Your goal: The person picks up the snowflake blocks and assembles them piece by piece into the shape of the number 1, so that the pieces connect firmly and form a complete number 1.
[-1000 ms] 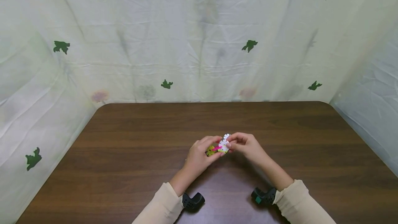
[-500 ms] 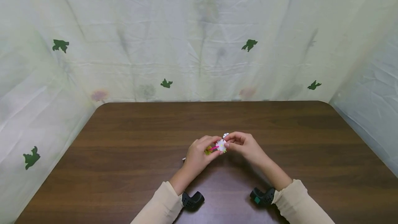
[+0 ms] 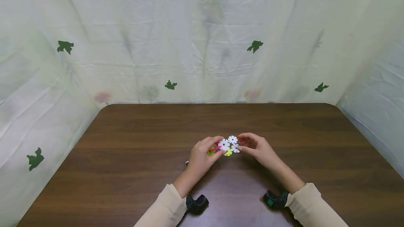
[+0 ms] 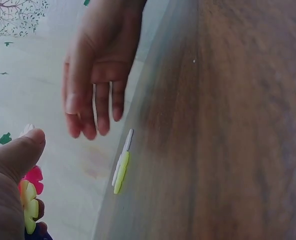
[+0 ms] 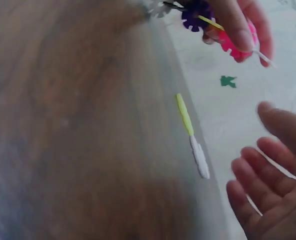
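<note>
My left hand (image 3: 203, 153) pinches a chain of interlocked snowflake discs between thumb and fingers. A white disc (image 3: 224, 144) faces up at its fingertips. A pink disc (image 5: 233, 47) and a purple disc (image 5: 195, 16) show in the right wrist view, and a yellow disc (image 4: 30, 205) beside the thumb in the left wrist view. My right hand (image 3: 257, 148) is just to the right, fingers loosely spread and holding nothing. Between the hands, two loose white discs (image 3: 233, 139) and a yellow-green disc (image 3: 228, 152) lie flat on the table, partly overlapped by the held chain in the head view.
The brown wooden table (image 3: 142, 132) reaches back to a pale curtain (image 3: 189, 45) printed with green leaf-like shapes. A small white tip (image 3: 187, 162) shows left of the left hand. Black wrist cameras (image 3: 197, 204) sit at both cuffs.
My right hand has let go of the white disc at the chain and drawn back to the right. The flat-lying discs it covered now show. My left hand stays nearly in place.
</note>
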A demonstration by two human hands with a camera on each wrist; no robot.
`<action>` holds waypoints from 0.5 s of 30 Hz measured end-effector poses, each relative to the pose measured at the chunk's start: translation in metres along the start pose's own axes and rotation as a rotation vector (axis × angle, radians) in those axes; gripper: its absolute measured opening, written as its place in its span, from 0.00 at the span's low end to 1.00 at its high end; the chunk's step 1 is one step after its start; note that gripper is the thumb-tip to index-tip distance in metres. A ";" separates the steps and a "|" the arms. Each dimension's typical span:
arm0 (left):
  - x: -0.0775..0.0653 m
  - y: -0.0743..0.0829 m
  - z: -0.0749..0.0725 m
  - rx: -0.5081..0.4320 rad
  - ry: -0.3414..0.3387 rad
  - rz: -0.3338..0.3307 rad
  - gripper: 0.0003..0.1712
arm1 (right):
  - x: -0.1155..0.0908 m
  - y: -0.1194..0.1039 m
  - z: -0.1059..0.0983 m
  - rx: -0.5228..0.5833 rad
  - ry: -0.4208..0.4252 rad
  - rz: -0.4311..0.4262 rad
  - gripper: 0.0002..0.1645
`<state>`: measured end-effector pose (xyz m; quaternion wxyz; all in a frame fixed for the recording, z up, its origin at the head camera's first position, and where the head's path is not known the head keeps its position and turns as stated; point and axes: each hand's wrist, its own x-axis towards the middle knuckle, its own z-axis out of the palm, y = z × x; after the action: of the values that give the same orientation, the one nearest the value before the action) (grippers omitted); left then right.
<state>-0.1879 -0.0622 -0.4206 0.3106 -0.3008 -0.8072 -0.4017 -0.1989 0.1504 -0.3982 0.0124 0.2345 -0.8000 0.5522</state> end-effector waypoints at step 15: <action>0.000 0.001 0.000 -0.024 -0.014 -0.036 0.22 | 0.000 0.040 0.003 -0.238 0.005 -0.008 0.20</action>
<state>-0.1870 -0.0621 -0.4200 0.2940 -0.2926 -0.8098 -0.4149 -0.2141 0.1589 -0.4349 0.0445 0.2333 -0.8589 0.4538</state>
